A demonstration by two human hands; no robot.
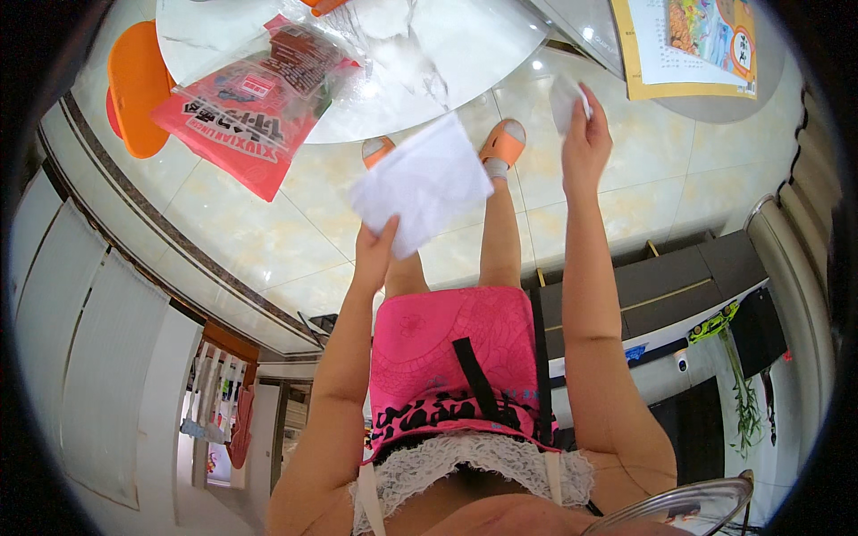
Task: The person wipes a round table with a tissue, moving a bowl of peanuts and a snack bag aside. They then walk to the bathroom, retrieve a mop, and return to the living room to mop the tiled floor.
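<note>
My left hand [377, 253] grips the near edge of a white sheet [425, 184], with the thumb on top. The sheet looks soft, like a tissue or thin cloth, and is slightly blurred. Off to the right, my right hand [587, 151] pinches a smaller white piece [565, 104], partly see-through; I cannot tell its material. Both hands are raised above the tiled floor, short of the white marble-patterned table [402, 80]. A red plastic packaging bag [244, 114] with printed writing lies over the table's edge, left of the sheet.
An orange seat [139, 90] stands left of the table. On a grey surface at the upper right lie a yellow envelope [690, 92], papers and a colourful booklet [714, 33]. A dark grey cabinet [670, 281] runs along the right. Below are feet in orange slippers [504, 144].
</note>
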